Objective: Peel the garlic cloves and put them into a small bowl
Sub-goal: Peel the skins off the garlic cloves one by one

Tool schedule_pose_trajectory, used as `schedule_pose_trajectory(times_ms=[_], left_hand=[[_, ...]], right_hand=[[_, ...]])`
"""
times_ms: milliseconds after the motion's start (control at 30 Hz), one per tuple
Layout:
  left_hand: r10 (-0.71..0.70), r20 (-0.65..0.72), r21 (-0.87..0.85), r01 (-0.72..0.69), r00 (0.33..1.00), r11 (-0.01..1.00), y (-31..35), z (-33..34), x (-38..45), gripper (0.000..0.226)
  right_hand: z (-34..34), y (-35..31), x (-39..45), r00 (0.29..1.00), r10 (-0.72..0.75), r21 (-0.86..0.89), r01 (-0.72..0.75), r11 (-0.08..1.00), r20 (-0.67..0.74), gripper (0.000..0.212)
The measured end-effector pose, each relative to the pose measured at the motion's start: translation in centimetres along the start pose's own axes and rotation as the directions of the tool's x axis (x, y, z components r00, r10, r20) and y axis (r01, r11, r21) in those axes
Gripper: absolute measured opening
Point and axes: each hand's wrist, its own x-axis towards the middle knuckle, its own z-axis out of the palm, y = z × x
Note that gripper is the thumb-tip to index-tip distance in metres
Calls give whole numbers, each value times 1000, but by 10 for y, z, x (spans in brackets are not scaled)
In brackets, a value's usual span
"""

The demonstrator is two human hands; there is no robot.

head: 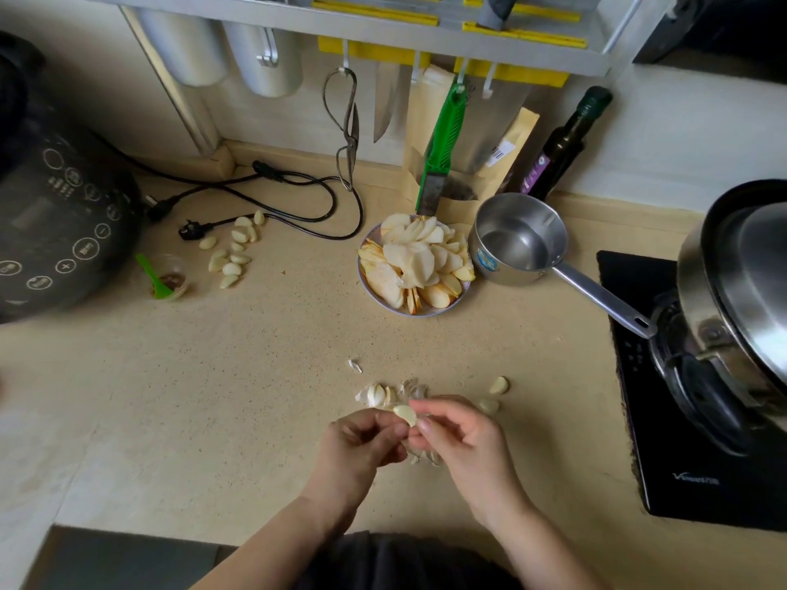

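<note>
Lettering on the induction cooktop (698, 440) was too blurred to read. A peeled garlic clove (405, 414), long axis running upper-left to lower-right, was pinched between left hand (362, 445) and right hand (460, 436) fingertips above the countertop (255, 376), papery skins (409, 389) just behind
</note>
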Motion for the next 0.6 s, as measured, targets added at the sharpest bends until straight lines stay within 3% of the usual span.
schedule_pose_trajectory(times_ms=[100, 200, 433, 500, 600], left_hand=[[-38, 9, -95, 39, 999, 995, -1, 2, 0, 18], [-11, 17, -53, 11, 1000, 999, 0, 2, -1, 18], [-19, -44, 33, 20, 999, 999, 0, 0, 0, 17], [18, -158, 215, 16, 987, 977, -3, -6, 5, 13], [202, -333, 591, 37, 921, 806, -9, -21, 12, 12]], right_hand=[[2, -2, -3, 999, -30, -86, 28, 996, -29, 38], [4, -2, -4, 999, -31, -146, 26, 989, -29, 33], [6, 5, -4, 1000, -14, -57, 13, 998, -18, 27], [-1, 13, 2, 993, 53, -82, -61, 995, -106, 27], [-28, 29, 18, 931, 16, -270, -121, 955, -365, 29]])
